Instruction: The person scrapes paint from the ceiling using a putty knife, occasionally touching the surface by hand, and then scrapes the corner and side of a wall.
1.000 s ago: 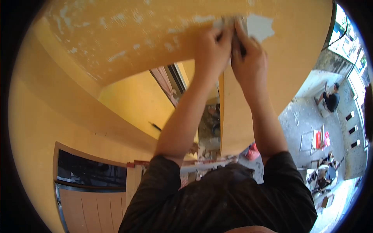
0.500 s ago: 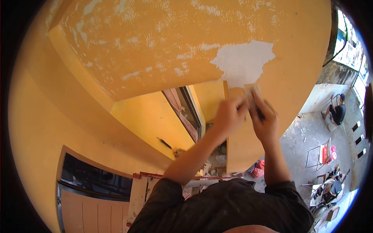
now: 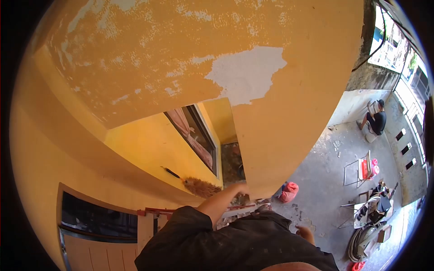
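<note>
My left hand (image 3: pixel 239 189) is lowered beside the bottom edge of the yellow wall panel (image 3: pixel 280 135), fingers bent downward and partly out of sight. Down by my right side, my right hand (image 3: pixel 306 233) shows only in part past my dark shirt, its fingers curled in; what it holds, if anything, is hidden. Above the hands, a pale bare patch (image 3: pixel 246 74) with ragged edges stands out on the orange-yellow paint, and lighter scuffed marks spread to its left. A brown feather duster (image 3: pixel 201 186) with a black handle lies on the ledge left of my left hand.
Red-edged scaffold planks (image 3: pixel 147 226) are below at left. A curtained window (image 3: pixel 192 135) opens behind the panel. On the floor at right are a red bag (image 3: pixel 288 192), a folding chair (image 3: pixel 364 167), a cluttered table (image 3: pixel 373 207) and a seated person (image 3: pixel 375 119) by the far wall.
Both hands have dropped away from the pale patch, the left to the panel's lower edge and the right beside my body. The view has swung right, so the wall sits further left.
</note>
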A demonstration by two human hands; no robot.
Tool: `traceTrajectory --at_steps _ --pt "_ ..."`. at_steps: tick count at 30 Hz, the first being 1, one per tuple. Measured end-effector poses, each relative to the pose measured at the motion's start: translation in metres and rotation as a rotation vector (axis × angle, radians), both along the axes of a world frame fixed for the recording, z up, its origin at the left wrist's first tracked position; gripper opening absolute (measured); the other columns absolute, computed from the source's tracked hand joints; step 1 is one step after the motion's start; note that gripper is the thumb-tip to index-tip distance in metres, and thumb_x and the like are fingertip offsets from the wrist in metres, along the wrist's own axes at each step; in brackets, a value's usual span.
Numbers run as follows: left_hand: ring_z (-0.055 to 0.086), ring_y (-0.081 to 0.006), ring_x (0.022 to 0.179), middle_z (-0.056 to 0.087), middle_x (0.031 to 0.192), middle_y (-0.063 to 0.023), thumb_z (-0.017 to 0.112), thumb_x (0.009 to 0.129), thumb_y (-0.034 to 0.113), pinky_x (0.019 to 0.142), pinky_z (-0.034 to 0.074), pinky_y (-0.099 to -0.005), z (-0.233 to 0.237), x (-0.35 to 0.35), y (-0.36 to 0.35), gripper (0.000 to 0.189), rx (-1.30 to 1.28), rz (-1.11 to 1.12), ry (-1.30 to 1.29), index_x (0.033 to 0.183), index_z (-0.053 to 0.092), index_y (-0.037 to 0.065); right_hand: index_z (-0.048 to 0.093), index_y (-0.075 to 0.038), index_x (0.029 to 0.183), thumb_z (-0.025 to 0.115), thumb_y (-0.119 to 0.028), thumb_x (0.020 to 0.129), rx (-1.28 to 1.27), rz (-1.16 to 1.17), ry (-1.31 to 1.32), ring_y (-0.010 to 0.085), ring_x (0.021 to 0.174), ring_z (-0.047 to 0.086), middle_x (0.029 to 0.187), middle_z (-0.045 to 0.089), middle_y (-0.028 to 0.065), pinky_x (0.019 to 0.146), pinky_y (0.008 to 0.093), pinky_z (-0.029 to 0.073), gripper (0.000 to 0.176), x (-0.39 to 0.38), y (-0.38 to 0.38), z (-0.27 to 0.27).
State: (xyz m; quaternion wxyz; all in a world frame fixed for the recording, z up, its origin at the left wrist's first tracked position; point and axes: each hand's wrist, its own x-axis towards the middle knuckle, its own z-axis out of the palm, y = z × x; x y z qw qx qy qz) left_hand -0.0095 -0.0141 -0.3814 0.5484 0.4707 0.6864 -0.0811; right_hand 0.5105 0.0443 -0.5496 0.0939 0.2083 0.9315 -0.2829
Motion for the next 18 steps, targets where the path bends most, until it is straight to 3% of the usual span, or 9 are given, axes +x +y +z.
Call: traceTrajectory --at_steps 1,2,6,8,12,13,14,15,18 --pt "0.063 -0.0332 0.094 0.065 0.106 -0.0144 0.062 0.079 0.034 0.076 0.050 -0.0441 -0.087 -0.018 -0.014 0.041 -0.002 -0.003 -0.017 0.109 0.064 0.006 0.062 -0.003 0.084 0.069 -0.032 0.071 -0.008 -0.043 -0.022 0.0276 0.067 0.061 0.069 0.063 0.0137 0.058 0.0420 0.048 0.032 0.005 -0.003 0.001" --pt "0.065 -0.0330 0.085 0.066 0.098 -0.0177 0.063 0.075 0.033 0.072 0.051 -0.0421 -0.154 -0.046 -0.006 0.041 0.176 -0.526 0.192 0.101 0.066 0.001 0.063 -0.004 0.084 0.069 -0.032 0.070 -0.015 -0.084 -0.043 0.0281 0.068 0.061 0.070 0.064 0.0140 0.059 0.0421 0.048 0.032 0.007 -0.009 0.007" --pt "0.065 -0.0336 0.082 0.066 0.092 -0.0208 0.062 0.075 0.033 0.073 0.051 -0.0418 0.037 -0.034 -0.035 0.039 0.014 -0.129 0.286 0.093 0.067 -0.001 0.064 -0.004 0.081 0.071 -0.031 0.068 -0.028 -0.205 -0.118 0.0298 0.071 0.062 0.074 0.065 0.0150 0.060 0.0423 0.049 0.030 0.021 -0.035 0.008" --pt "0.065 -0.0345 0.084 0.065 0.093 -0.0226 0.061 0.075 0.034 0.076 0.051 -0.0406 -0.006 -0.077 -0.040 0.041 0.163 0.024 0.236 0.093 0.067 -0.002 0.065 -0.004 0.079 0.071 -0.031 0.067 -0.027 -0.256 -0.142 0.0307 0.072 0.063 0.076 0.065 0.0155 0.061 0.0424 0.049 0.030 0.025 -0.048 0.010" --pt "0.063 -0.0354 0.090 0.064 0.097 -0.0244 0.060 0.078 0.037 0.080 0.049 -0.0418 0.039 -0.125 -0.049 0.046 0.227 -0.023 0.465 0.091 0.066 -0.006 0.067 -0.005 0.077 0.073 -0.030 0.065 -0.029 -0.387 -0.177 0.0325 0.075 0.064 0.080 0.067 0.0165 0.063 0.0426 0.050 0.028 0.027 -0.062 0.012" --pt "0.063 -0.0365 0.087 0.064 0.093 -0.0250 0.059 0.080 0.038 0.078 0.049 -0.0424 0.037 -0.138 -0.051 0.045 0.316 -0.041 0.516 0.090 0.067 -0.006 0.070 -0.009 0.086 0.075 -0.029 0.061 0.129 0.133 -0.674 0.0319 0.086 0.064 0.090 0.068 0.0132 0.071 0.0414 0.051 0.033 -0.022 -0.015 -0.003" --pt "0.063 -0.0376 0.084 0.064 0.089 -0.0257 0.058 0.083 0.038 0.076 0.049 -0.0431 0.035 -0.152 -0.051 0.045 0.403 -0.063 0.570 0.090 0.067 -0.005 0.070 -0.018 0.095 0.078 -0.027 0.055 0.064 0.203 -0.705 0.0266 0.091 0.064 0.096 0.069 0.0063 0.076 0.0394 0.051 0.042 -0.033 0.004 -0.004" --pt "0.062 -0.0372 0.086 0.064 0.092 -0.0255 0.057 0.083 0.038 0.077 0.048 -0.0427 0.063 -0.149 -0.045 0.044 0.354 -0.076 0.572 0.092 0.067 -0.004 0.071 -0.026 0.095 0.078 -0.027 0.053 0.083 0.376 -0.859 0.0222 0.091 0.064 0.095 0.069 0.0013 0.076 0.0399 0.051 0.043 -0.056 0.029 -0.042" --pt "0.061 -0.0351 0.092 0.063 0.103 -0.0227 0.056 0.085 0.039 0.079 0.048 -0.0405 0.174 -0.110 -0.026 0.043 0.335 -0.051 0.485 0.101 0.065 -0.001 0.060 -0.013 0.083 0.080 -0.010 0.043 0.115 0.168 -0.553 0.0207 0.068 0.065 0.075 0.067 0.0005 0.059 0.0330 0.049 0.045 -0.130 0.053 0.070"
